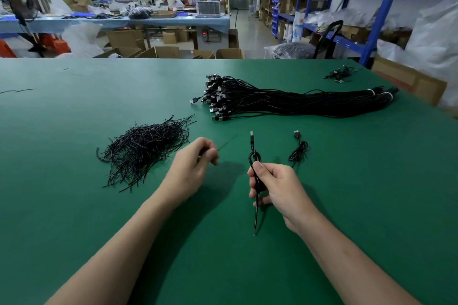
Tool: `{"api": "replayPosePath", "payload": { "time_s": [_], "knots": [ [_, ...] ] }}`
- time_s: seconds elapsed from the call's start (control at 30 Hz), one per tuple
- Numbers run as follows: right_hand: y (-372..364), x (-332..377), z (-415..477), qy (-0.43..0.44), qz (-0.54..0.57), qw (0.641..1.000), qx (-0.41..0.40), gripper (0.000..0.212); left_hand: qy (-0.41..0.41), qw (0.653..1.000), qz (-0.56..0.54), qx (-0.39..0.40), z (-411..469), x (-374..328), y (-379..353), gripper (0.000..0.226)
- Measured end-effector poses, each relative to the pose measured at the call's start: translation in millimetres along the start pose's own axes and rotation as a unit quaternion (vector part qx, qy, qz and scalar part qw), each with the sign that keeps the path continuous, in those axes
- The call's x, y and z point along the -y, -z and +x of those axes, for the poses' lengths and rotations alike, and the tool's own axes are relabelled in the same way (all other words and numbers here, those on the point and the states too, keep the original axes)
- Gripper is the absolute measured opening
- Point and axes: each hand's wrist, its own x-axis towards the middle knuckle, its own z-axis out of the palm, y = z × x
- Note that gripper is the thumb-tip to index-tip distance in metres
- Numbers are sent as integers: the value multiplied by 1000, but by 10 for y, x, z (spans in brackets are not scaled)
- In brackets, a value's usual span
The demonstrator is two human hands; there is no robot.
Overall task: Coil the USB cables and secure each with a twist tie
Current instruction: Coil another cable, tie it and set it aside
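We're at the green matte table [74,131]. The right hand [277,188] has its fingers curled tight round a thin black USB cable [252,157], folded into a long narrow coil and held upright over the table. A silver plug pokes out of the top and a loose tail hangs below the fist. Over to the left hand [190,166]: its fingertips pinch a single thin black twist tie [226,142], which streaks off up and to the right (blurred, so that's all I can say of it). The two hands are apart and the tie is not yet round the coil. My read is that this cable's coiling is done and the tie-off is the step in hand.

Now the scoreboard. Just beyond the right hand, one small coiled black cable [298,152] lies on the table on its own. It looks finished, though it's too small to tell whether a tie is on it. Behind it is the big one, a long thick bundle of black USB cables [297,103], uncoiled, with plugs fanned at the left end and white bands at the right. A small tangle of black cables [339,74] sits near the far right corner. Left of the left hand lies a loose heap of black twist ties [146,151], plenty in stock. I'd call it early days: one down perhaps, one in hand, and the great bulk waiting.
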Motion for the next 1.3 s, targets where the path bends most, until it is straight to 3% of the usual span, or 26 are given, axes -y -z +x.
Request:
{"api": "replayPosePath", "payload": {
  "time_s": [0.07,0.2,0.33,0.57,0.77,0.9,1.3],
  "knots": [
    [-5,3,2,-9,3,1000,3,32,-25,992,-108,66,-52,-160,-73,13],
    [-37,-1,-1,-9,-7,1000,9,32,-6,974,-169,152,-121,-216,-255,9],
    [-63,-14,-4,-4,-3,1000,12,31,-16,976,-164,140,-147,-153,-270,6],
    [-37,3,14,-55,64,995,45,23,-136,986,-53,82,-163,-187,-299,23],
    [-1,26,13,-70,76,990,95,23,-133,989,-29,61,-182,-157,-285,21],
    [-2,13,8,-36,50,995,83,23,-128,990,-2,51,-175,-187,-269,19],
    [82,-23,28,-46,-14,994,96,21,-172,974,137,55,-187,-302,-185,19]
  ]
}}
